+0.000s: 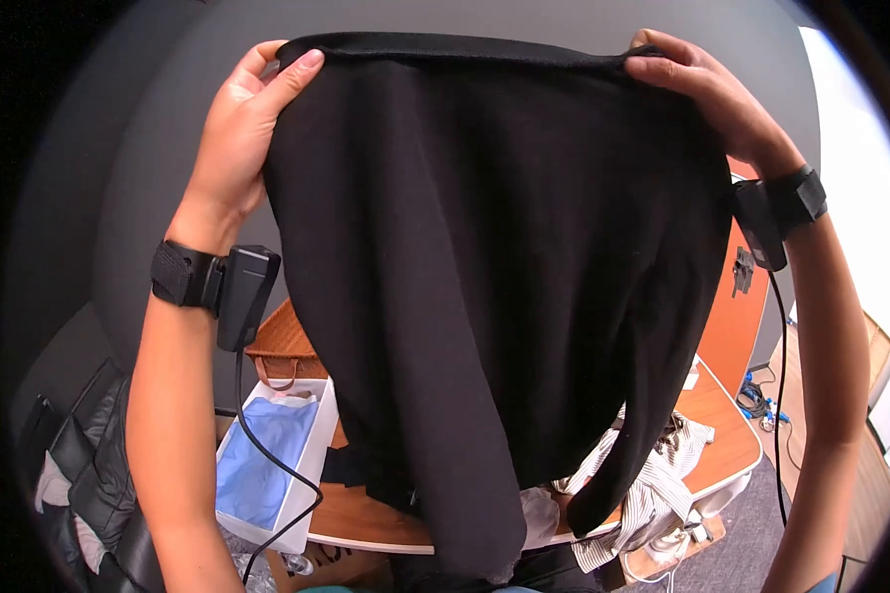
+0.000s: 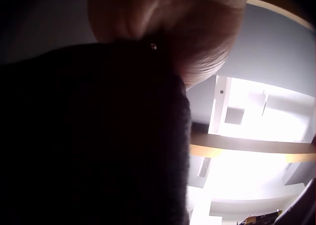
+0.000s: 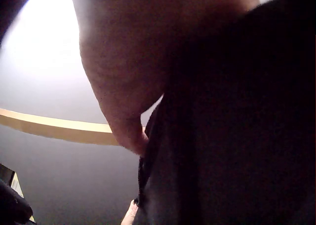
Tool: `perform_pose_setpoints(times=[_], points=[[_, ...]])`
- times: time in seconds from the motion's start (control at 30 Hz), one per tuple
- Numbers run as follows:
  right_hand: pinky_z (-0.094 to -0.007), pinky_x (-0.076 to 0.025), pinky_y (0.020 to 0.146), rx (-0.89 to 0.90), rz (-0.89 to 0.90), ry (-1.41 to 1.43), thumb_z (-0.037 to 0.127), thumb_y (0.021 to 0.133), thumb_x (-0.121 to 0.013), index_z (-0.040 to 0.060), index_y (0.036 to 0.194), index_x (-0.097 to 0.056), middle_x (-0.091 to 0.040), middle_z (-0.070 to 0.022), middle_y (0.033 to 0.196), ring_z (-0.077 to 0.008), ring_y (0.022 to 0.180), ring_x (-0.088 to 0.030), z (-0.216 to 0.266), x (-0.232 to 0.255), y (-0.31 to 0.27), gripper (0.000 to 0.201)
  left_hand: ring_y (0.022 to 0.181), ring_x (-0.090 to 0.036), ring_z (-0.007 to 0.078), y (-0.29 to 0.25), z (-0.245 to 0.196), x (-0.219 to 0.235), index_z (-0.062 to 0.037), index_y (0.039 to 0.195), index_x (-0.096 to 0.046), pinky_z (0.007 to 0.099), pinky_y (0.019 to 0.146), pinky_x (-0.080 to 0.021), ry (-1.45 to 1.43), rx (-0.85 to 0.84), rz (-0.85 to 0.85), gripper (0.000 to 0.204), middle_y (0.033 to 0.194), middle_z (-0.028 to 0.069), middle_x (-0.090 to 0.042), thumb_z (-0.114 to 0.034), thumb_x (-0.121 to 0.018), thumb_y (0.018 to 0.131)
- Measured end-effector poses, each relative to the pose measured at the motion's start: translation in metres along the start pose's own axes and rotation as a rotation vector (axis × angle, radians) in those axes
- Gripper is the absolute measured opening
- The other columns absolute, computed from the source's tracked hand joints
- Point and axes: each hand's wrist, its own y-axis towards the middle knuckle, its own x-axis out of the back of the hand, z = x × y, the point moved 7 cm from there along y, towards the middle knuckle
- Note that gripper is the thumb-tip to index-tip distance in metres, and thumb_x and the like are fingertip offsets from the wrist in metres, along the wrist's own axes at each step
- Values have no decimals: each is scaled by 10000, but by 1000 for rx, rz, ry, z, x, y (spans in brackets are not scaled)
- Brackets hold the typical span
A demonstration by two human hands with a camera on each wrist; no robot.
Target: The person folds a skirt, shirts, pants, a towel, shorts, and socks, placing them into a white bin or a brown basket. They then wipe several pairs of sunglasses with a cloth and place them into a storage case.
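Observation:
A black long-sleeved top [image 1: 564, 217] hangs spread out in front of me in the head view, its banded edge stretched level at the top. At the upper left corner my left hand [image 1: 250, 124] pinches that edge, thumb on the near side. My right hand [image 1: 714, 97] grips the opposite corner between thumb and fingers. Two sleeves dangle downward, one down the middle and the other toward the right, over the table. Dark cloth of the top fills much of both wrist views, hiding most of the left fingers in the left wrist view.
Behind the top is a wooden table [image 1: 371, 516]. A white box [image 1: 316, 460] with blue cloth [image 1: 265, 474] stands at left, a wicker basket [image 1: 285, 336] behind it. Striped clothing [image 1: 653, 499] lies at the table's right. Black bags [image 1: 94, 445] are at far left.

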Motion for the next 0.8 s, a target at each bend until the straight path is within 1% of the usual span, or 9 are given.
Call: perform_pose_setpoints(times=[0.13, 0.17, 0.2, 0.23, 0.3, 0.43, 0.57, 0.7, 0.8], points=[[-161, -442, 686, 13, 85, -81, 224, 923, -586, 113, 884, -570, -540, 59, 771, -17, 710, -522, 10, 7, -9, 118, 824, -617, 63, -6, -1, -8, -58, 1038, -581, 219, 730, -513, 181, -17, 77, 185, 907, -1, -641, -171, -666, 918], [-168, -439, 671, 27, 111, -68, 199, 915, -586, 112, 879, -566, -521, 64, 757, -16, 697, -507, 16, 5, -10, 96, 812, -609, 58, -13, 6, -14, -70, 1003, -586, 218, 730, -510, 193, 112, 192, 170, 890, -10, -636, -175, -680, 908], [-192, -432, 647, -84, -277, 85, 164, 915, -557, 107, 865, -559, -466, 75, 719, -24, 657, -463, 2, 18, -22, 76, 800, -601, 52, -22, 15, -18, -82, 967, -591, 217, 731, -508, 203, 242, 307, 157, 873, -19, -630, -180, -693, 897], [-192, -432, 647, -86, -276, 85, 164, 915, -557, 107, 865, -559, -466, 75, 719, -24, 657, -463, -2, 24, -20, 76, 725, -550, 23, -28, 25, -18, -107, 879, -577, 200, 647, -472, 277, 298, 403, 193, 812, -47, -600, -217, -734, 862], [-184, -455, 706, -31, 219, 147, 133, 921, -549, 91, 876, -568, -490, 64, 728, -39, 672, -487, -10, 10, -14, 65, 660, -492, 4, -44, 41, -16, -131, 809, -546, 187, 567, -406, 258, 446, 509, 258, 752, -71, -558, -254, -772, 821], [-180, -470, 729, 87, 331, 152, 99, 919, -551, 82, 883, -561, -526, 49, 741, -44, 706, -534, -17, -3, -16, 41, 731, -541, 44, -59, 40, -27, -127, 863, -557, 190, 664, -451, -95, 296, 630, 179, 864, -39, -581, -158, -725, 812], [-192, -492, 681, -36, 190, 305, 40, 891, -533, 81, 892, -543, -525, 41, 722, -42, 681, -547, -24, -8, -23, 42, 857, -599, 74, -64, 49, -27, -88, 984, -566, 214, 783, -498, -244, 430, 491, 151, 995, 10, -618, -130, -658, 872], [-193, -258, 520, -179, 80, 58, -44, 752, -472, 118, 818, -457, -356, 87, 697, -21, 595, -358, -42, -19, -33, 176, 964, -631, 122, -51, 65, -29, -18, 1145, -533, 260, 854, -520, -319, 304, 235, 189, 1069, 62, -642, -65, -528, 962], [-163, -307, 531, -180, -3, 60, -40, 765, -433, 111, 877, -493, -438, 73, 727, -7, 607, -403, -56, -14, -34, 197, 955, -631, 117, -41, 60, -21, -13, 1239, -524, 250, 859, -514, -106, 152, 82, 283, 1076, 61, -651, -89, -531, 966]])
